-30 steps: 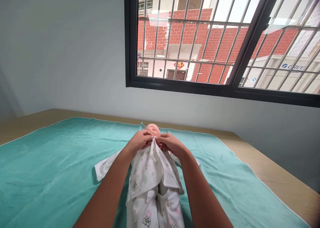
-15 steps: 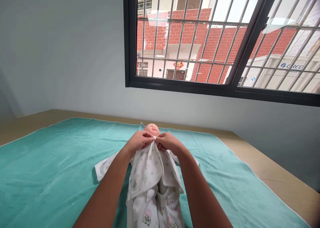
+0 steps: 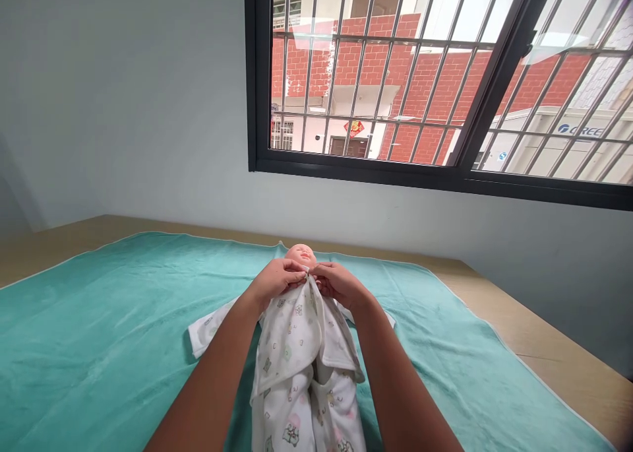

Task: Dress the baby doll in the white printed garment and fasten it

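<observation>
Two bare hands meet at the neckline of a white cotton-looking baby jacket with small pastel prints [image 3: 291,336], which lies on a small pink doll with a smooth, rounded head [image 3: 301,255]. The left hand [image 3: 277,280] has thumb and fingers pinched together on the cloth at the collar; the right hand [image 3: 339,284] pinches just beside it, its fingertips nearly touching the other's. Whatever small fastening may lie between them is too small to tell. Gripping from both sides seems to keep the two front edges together at the throat, and the wrists bend inward so that both thumbs reach the same spot.

From that pinch the cloth rises into a soft ridge and falls in two rounded flaps, parting toward the hem. The fabric looks thin and pliant, creasing easily. One sleeve [image 3: 210,328] lies spread out beyond the left forearm, perhaps to leave the chest clear. Below the hem run matching white printed trousers [image 3: 291,416], their legs side by side toward the wearer.

Under everything spreads a turquoise, plush-looking blanket with a pale edge [image 3: 123,320], probably as padding, faintly wrinkled over a light wood-coloured tabletop [image 3: 558,340]. Behind stand a plain grey-white wall [image 3: 123,109] and a black-framed window [image 3: 361,166] with metal bars.
</observation>
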Tool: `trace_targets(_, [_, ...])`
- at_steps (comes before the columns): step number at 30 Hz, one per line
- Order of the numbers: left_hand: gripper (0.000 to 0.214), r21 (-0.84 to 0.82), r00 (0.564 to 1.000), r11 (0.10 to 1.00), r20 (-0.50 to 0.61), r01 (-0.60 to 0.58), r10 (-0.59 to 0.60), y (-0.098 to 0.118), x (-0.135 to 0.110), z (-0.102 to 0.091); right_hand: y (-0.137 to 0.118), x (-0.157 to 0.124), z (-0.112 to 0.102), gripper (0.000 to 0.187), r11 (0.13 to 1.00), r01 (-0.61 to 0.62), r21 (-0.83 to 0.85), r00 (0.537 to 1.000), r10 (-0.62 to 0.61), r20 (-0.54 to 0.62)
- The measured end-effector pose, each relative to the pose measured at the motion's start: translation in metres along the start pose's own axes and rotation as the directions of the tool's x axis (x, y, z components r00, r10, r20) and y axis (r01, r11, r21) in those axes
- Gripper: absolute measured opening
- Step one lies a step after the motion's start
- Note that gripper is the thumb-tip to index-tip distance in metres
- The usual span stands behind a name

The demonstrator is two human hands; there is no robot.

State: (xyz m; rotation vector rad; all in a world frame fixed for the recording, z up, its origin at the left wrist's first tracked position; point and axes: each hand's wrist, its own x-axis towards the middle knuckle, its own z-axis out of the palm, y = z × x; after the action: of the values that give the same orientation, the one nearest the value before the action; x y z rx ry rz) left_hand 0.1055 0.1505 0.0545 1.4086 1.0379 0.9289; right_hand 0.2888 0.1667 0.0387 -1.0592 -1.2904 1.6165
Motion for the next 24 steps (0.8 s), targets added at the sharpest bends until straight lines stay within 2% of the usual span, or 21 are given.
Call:
trace_targets(8, [0.026, 0.009, 0.998, 0.999, 0.042, -0.050, 0.050, -0.0038, 0.0003, -0.0047, 0.0036, 0.0017, -0.0029, 0.013, 0.999, -0.001, 0.040, 1.000, 0.001, 0.010])
trace_targets(19, [0.024, -0.011, 0.999, 0.999, 0.033, -0.039, 0.039, -0.0018, -0.0012, -0.0022, 0.0046, 0.0009, -0.0048, 0.021, 0.997, 0.003, 0.080, 0.998, -0.008, 0.064])
trace_targets(24, [0.021, -0.009, 0.999, 0.999, 0.029, -0.041, 0.041, -0.0022, -0.0011, -0.0027, 0.0031, -0.0031, -0.0050, 0.021, 0.999, 0.030, -0.031, 0.997, -0.027, 0.071])
